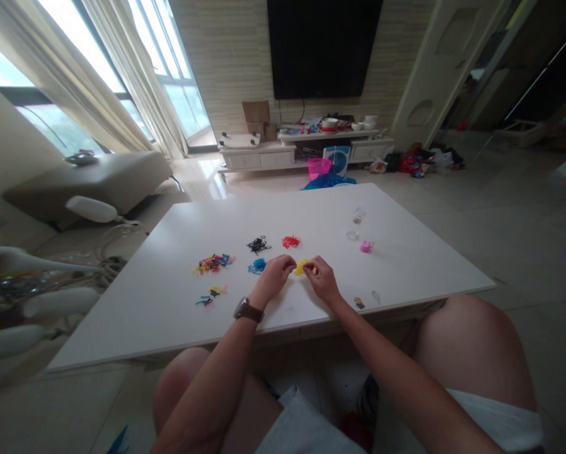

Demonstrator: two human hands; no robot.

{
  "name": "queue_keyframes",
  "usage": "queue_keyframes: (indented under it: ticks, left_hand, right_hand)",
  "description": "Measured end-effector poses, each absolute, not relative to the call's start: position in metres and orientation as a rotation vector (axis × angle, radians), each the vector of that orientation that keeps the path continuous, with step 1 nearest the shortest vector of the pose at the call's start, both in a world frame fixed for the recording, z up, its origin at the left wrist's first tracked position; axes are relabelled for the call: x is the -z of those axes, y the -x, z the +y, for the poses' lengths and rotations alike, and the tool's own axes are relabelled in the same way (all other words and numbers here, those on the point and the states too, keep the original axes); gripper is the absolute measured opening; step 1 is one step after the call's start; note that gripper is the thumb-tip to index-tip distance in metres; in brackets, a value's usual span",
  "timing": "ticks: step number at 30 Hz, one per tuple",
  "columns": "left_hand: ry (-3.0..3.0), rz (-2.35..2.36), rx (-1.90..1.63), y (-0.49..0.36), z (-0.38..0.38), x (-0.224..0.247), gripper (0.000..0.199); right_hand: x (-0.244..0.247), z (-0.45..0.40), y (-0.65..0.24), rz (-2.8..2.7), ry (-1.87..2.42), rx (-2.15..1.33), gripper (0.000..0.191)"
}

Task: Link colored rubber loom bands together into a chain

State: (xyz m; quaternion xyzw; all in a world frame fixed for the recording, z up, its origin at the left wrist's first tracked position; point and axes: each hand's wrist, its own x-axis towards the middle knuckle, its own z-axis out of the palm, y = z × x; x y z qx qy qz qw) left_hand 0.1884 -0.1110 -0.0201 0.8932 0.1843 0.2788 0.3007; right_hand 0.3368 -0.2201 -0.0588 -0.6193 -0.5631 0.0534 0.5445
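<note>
The small yellow pieces [300, 267] on the tabletop [145, 277] look light and soft, best pinched by an edge, between the left [277, 272] and right hands [323, 279], fingertips drawn together, though whether gripping any I cannot tell

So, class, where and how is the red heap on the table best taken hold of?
Pinch the red heap at its middle, coming from above, perhaps with the right hand. It lies low and spread out on the table, in small loose pieces, so pushing in from the side would probably scatter it.
</note>
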Motion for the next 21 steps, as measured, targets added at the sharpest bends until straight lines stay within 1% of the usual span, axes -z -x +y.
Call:
queue_keyframes:
  ticks: [7, 13, 18, 21]
  left_hand:
    - [-2.46, 0.5, -0.747, -0.182, -0.106, 0.012, 0.014]
    - [-2.44, 0.679, -0.776, -0.167, -0.088, 0.004, 0.012]
    - [-2.477, 0.621, -0.673, -0.175, -0.101, 0.007, 0.012]
    - [-2.465, 0.648, -0.698, -0.171, -0.098, 0.003, 0.013]
  right_hand:
    - [0.06, -0.219, -0.338, -1.309, 1.47, -0.135, 0.012]
    - [0.06, -0.217, -0.339, -1.179, 1.49, -0.136, 0.011]
    - [0.061, -0.219, -0.338, -1.198, 1.49, -0.148, 0.011]
    - [0.063, -0.219, -0.34, -1.144, 1.495, -0.16, 0.011]
